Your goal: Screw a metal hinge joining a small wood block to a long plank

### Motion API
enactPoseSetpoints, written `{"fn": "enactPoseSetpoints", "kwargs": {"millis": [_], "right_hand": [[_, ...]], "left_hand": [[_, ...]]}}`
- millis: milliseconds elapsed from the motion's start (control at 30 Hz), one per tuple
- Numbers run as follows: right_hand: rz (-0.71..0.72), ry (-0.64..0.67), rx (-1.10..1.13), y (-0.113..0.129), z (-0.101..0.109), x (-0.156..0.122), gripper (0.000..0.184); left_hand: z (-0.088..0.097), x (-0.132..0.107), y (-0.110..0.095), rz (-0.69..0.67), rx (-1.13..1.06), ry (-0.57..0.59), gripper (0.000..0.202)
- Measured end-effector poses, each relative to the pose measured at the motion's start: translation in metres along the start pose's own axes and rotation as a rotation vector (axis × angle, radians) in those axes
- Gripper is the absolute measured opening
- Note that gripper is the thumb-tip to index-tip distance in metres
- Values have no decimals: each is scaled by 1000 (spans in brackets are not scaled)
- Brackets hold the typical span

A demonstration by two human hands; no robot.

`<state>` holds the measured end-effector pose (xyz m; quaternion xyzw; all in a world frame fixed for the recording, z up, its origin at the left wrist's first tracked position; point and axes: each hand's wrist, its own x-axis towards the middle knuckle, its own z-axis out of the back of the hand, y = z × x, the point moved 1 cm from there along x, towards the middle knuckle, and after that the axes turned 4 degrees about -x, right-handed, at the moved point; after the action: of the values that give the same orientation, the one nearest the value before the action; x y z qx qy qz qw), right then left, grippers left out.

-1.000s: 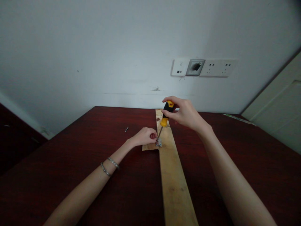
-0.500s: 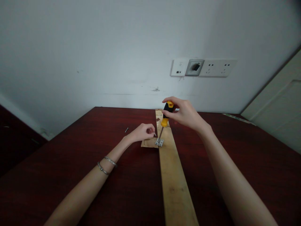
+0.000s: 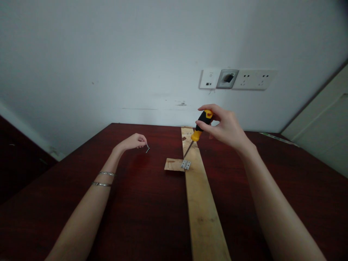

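My right hand (image 3: 224, 127) is closed around the black-and-yellow handle of a screwdriver (image 3: 201, 125). Its shaft slants down to the left, with the tip just above a silver hinge (image 3: 186, 165). That hinge lies across the seam between a long wooden board (image 3: 202, 203) and a short wooden piece (image 3: 173, 164). To the left, my left hand (image 3: 136, 140) pinches a thin, bright metal piece that looks like a screw (image 3: 147, 145). Its lower end is at a small dark metal screw (image 3: 147, 150) on the table; whether they touch I cannot tell.
The dark red table (image 3: 141, 210) meets a white wall (image 3: 149, 54) at its back edge. Wall sockets (image 3: 254, 79) and a plugged-in black adapter (image 3: 229, 78) sit above. A pale flat strip (image 3: 278, 138) lies at the back right.
My left hand has moved left, from beside the hinge to the small screw on the table. The screwdriver has lifted off the hinge and tilted more, its handle shifting right.
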<state>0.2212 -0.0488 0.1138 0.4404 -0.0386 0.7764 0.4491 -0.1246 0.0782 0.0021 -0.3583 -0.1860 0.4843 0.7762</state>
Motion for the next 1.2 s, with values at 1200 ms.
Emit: {"fn": "enactPoseSetpoints", "kwargs": {"millis": [1200], "right_hand": [[-10, 89, -25, 0, 0, 0, 35]], "left_hand": [[-90, -2, -106, -336, 252, 194, 16]]}}
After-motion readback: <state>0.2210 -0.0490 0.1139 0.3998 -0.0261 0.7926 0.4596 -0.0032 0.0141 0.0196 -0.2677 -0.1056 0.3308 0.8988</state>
